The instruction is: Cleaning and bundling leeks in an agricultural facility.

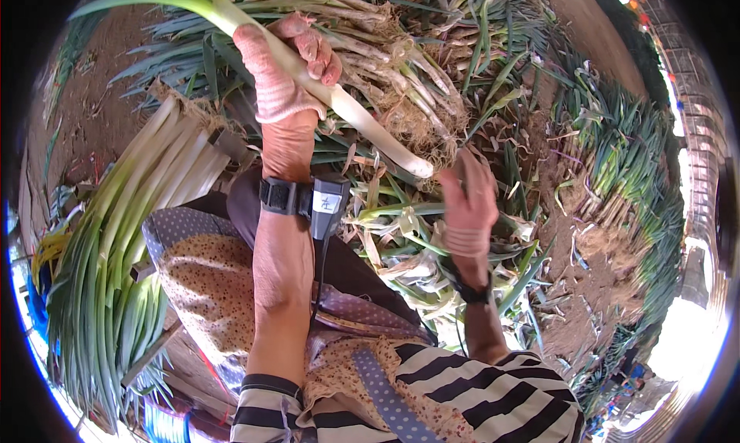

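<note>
Left hand [270, 77] grips 1 leek [366, 125] slanting above loose leaves [416, 229]; right hand [469, 204] half-curled beside its white end, contents unclear; a loosened left grip could let the smooth leek slip

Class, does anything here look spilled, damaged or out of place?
Yes: loose leaves lie strewn below the right hand, pointing every way, which looks messy against the lined-up leeks at the left. The stalk in the left hand shows no clear damage.
</note>
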Demonstrator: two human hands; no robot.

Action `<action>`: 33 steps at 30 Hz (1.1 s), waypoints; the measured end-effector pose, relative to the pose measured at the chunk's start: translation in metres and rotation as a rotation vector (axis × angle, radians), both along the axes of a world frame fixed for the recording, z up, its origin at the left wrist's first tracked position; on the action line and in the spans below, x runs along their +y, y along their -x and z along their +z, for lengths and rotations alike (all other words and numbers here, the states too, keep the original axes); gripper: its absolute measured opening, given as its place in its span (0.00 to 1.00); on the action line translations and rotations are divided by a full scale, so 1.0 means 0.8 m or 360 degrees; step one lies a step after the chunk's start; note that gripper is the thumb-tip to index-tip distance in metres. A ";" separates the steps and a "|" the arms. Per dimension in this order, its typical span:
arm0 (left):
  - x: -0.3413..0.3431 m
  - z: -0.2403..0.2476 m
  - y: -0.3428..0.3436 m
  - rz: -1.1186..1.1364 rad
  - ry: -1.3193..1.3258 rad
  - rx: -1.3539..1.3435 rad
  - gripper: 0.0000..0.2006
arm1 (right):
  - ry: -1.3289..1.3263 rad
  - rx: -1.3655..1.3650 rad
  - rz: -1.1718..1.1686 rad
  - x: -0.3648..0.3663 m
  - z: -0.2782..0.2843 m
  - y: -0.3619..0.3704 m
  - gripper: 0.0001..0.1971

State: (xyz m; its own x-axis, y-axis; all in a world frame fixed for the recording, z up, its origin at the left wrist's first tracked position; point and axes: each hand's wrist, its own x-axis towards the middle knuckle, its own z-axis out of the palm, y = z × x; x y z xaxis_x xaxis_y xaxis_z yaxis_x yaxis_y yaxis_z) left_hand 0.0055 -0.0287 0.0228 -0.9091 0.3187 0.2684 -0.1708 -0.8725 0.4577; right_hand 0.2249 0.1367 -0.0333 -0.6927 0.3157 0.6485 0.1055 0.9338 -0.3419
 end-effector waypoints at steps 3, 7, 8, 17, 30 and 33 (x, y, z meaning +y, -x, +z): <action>0.006 0.001 -0.003 -0.0015 0.0089 0.0036 0.34 | 0.0294 0.0006 -0.0001 -0.052 0.020 0.065 0.26; 0.013 -0.003 -0.002 -0.0254 -0.0091 0.0006 0.33 | 0.0598 -0.0070 0.0004 -0.073 0.001 0.120 0.18; 0.012 -0.009 0.002 -0.0261 -0.0079 0.0007 0.33 | 0.0785 0.0019 0.0153 -0.070 -0.020 0.132 0.16; -0.006 -0.002 -0.002 -0.0554 -0.0239 0.0191 0.33 | 0.1346 -0.0732 0.0729 -0.038 -0.054 0.150 0.13; -0.012 0.009 -0.006 -0.0239 -0.0094 -0.0001 0.32 | 0.0270 -0.0558 0.0924 -0.050 0.020 0.059 0.14; -0.005 0.020 -0.015 -0.0024 -0.0067 -0.0200 0.30 | 0.0290 -0.0908 0.0640 -0.039 -0.004 0.040 0.14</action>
State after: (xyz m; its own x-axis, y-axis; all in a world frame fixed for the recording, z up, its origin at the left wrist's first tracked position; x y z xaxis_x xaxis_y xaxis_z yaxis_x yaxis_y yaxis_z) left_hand 0.0175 -0.0328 0.0391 -0.9317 0.3232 0.1660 -0.2375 -0.8875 0.3948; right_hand 0.1926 0.1055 -0.0366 -0.9931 0.0334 0.1126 -0.0262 0.8714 -0.4900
